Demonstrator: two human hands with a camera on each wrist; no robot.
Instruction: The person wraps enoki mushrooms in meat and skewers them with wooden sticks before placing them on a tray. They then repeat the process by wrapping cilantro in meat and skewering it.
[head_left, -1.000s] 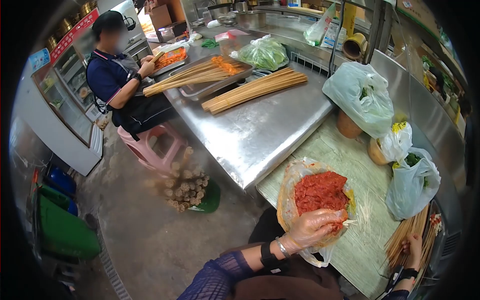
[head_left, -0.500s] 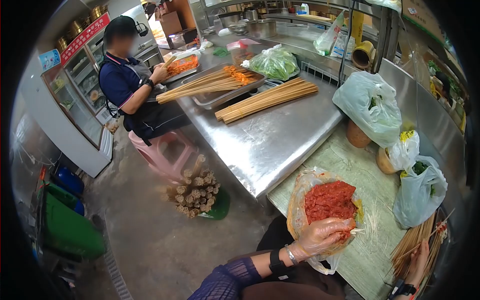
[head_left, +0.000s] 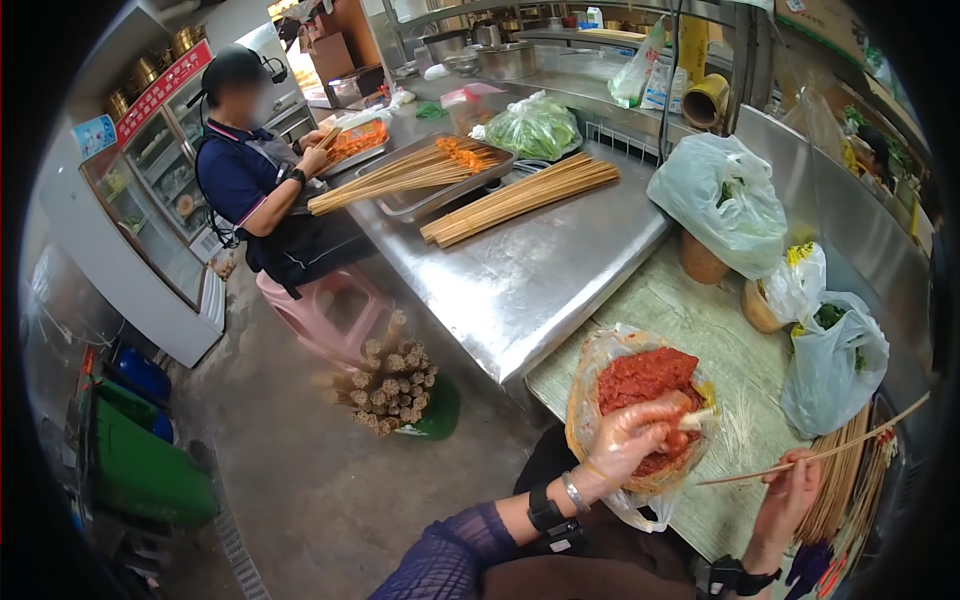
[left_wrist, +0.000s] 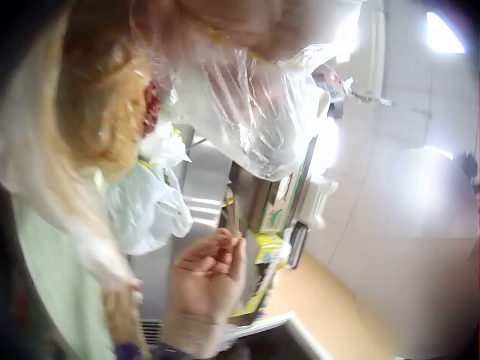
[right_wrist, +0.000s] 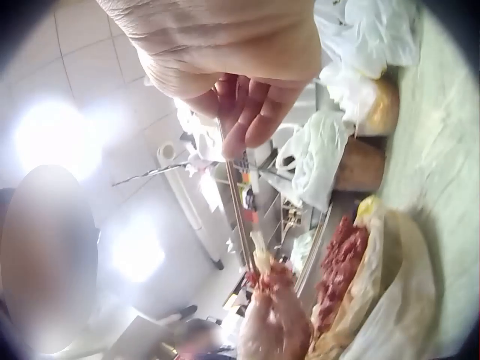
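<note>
In the head view, my gloved left hand (head_left: 622, 442) pinches a short pale bundle (head_left: 698, 420) smeared with red, just above the red minced meat (head_left: 640, 378) in an open plastic bag (head_left: 580, 405). My bare right hand (head_left: 785, 505) pinches a long thin wooden skewer (head_left: 850, 447) between thumb and fingers, to the right of the bag. Seen from the right wrist, the stick (right_wrist: 236, 206) runs from my right fingers down to beside the pale bundle (right_wrist: 261, 251); whether it is one stick or two I cannot tell. Clear glove plastic (left_wrist: 255, 112) fills much of the left wrist view.
Loose skewers (head_left: 835, 490) lie at the right edge. Tied plastic bags (head_left: 835, 365) stand behind them. Pale thin strands (head_left: 738, 425) lie beside the meat. A metal table (head_left: 520, 290) holds a skewer bundle (head_left: 520, 205) and trays; a seated person (head_left: 240, 175) works at its left.
My right hand has come up and left from the loose skewers, bringing a skewer along. My left hand has lifted slightly and turned, so the pale bundle shows more.
</note>
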